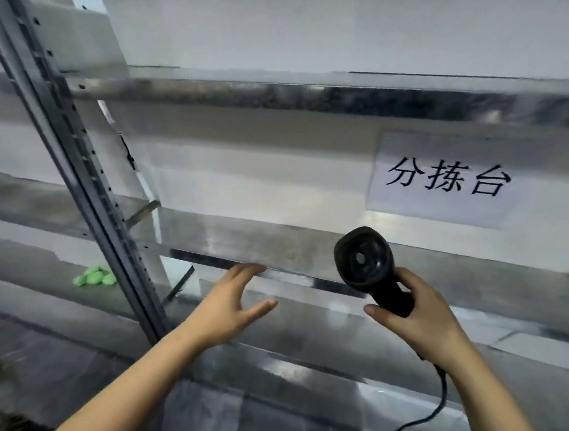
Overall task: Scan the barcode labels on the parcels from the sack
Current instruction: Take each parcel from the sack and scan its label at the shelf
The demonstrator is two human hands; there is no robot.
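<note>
Gripped by the handle in the right hand (419, 317), fingers (377, 312) curled round it: black barcode scanner (366, 263), at about 4 o'clock of the view, window facing back toward the camera, cable (437, 404) trailing down. Probably kept ready for scanning. Left hand (229, 309) empty, fingers straight, reaching toward the metal shelf edge (211, 261). No parcels or sack visible; paper sign (445, 180) at 3 o'clock.

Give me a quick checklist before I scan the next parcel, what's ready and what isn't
1. Scanner in right hand: ok, fingers curled round its handle.
2. Cable hanging free: ok, no snag visible.
3. Left hand free to fetch a parcel: ok, open, holding nothing.
4. Parcel in view: not ok, none visible.
5. Sack in view: not ok, none visible.
6. Scanner switched on: cannot tell.
</note>
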